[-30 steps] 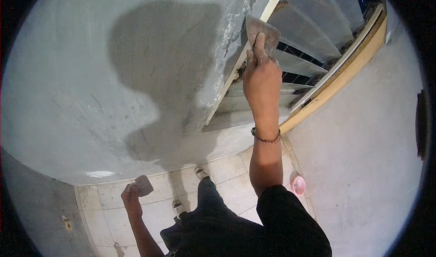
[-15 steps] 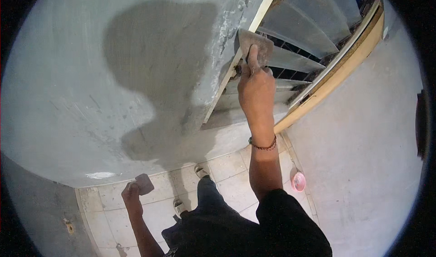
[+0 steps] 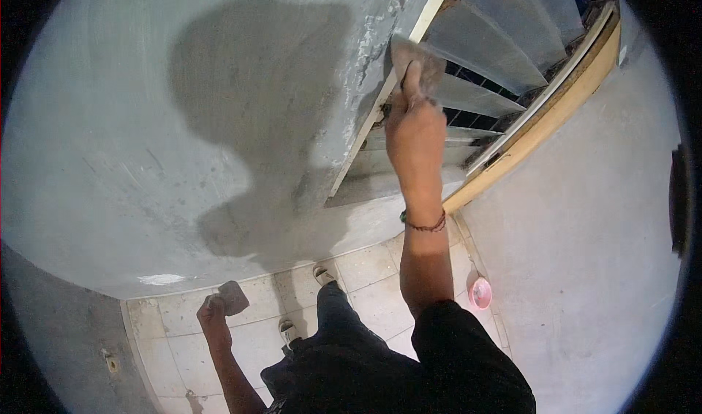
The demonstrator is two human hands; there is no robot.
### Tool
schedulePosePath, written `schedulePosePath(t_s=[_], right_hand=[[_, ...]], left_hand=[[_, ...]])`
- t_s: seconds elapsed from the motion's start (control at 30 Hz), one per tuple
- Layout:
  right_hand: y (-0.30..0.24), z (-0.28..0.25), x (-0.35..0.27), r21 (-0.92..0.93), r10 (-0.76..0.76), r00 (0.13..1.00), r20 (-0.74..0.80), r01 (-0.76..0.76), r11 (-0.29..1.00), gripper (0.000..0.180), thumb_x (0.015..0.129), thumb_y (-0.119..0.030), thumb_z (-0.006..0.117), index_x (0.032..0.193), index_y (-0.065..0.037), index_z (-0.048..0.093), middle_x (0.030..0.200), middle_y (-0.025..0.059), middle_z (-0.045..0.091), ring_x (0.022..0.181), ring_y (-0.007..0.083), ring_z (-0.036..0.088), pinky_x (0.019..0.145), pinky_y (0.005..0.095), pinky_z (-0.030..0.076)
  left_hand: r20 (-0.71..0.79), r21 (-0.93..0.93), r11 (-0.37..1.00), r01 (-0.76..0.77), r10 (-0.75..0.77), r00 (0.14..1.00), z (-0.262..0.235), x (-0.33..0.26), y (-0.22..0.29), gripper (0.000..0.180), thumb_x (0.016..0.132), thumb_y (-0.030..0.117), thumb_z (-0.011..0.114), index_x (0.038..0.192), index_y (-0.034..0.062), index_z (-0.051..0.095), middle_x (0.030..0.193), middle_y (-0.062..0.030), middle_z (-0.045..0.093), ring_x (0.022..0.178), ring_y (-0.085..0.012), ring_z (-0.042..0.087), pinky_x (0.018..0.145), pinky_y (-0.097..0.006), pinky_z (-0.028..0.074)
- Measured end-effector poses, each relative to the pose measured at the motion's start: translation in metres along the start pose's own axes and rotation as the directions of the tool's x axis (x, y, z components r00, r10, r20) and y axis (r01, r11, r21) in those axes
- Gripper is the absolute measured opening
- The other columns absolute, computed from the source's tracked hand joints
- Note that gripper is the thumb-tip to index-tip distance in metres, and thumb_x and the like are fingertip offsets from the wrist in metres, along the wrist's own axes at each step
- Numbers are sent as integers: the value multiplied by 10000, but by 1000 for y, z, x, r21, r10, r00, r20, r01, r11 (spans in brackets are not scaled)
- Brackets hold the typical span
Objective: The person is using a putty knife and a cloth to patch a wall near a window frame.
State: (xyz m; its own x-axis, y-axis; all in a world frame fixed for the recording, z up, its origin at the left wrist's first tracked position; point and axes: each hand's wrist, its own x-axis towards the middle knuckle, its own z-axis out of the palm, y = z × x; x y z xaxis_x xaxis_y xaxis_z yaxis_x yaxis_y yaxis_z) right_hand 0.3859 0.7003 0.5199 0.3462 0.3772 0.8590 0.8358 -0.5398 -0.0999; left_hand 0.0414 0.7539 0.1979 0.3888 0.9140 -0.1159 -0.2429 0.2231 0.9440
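A plastering trowel is being gripped in the closed right hand against the grey wall's edge. A small float is being clasped low in the left hand. Flat, even pressure is probably being called for.

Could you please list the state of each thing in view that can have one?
Right hand: raised, gripping the trowel.
Trowel: pressed to the wall edge.
Left hand: lowered, holding a small block.
Wall plaster: grey, rough near the edge.
Window louvres: tilted open.
Pink bowl: on the floor.
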Motion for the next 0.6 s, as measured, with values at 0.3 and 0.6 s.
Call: schedulePosePath(t_s=[0.3,0.6], right_hand=[[5,-4,-6,-9,25,998,55,-25,1000,402,850,-86,530,1240,5,489,789,276,591,663,423,566,599,458,451],[3,5,-12,19,44,997,67,-45,999,446,870,-123,507,1295,-15,426,811,318,567,681,444,569,596,465,470]], left_hand=[[36,83,995,-49,46,998,-3,4,11,248,908,273,569,911,25,574,862,-5,556,808,-119,499,786,-304,436],[79,73,996,-41,35,996,23,8,13,260,891,301,592,856,45,562,809,24,522,792,-98,479,747,-283,419]])
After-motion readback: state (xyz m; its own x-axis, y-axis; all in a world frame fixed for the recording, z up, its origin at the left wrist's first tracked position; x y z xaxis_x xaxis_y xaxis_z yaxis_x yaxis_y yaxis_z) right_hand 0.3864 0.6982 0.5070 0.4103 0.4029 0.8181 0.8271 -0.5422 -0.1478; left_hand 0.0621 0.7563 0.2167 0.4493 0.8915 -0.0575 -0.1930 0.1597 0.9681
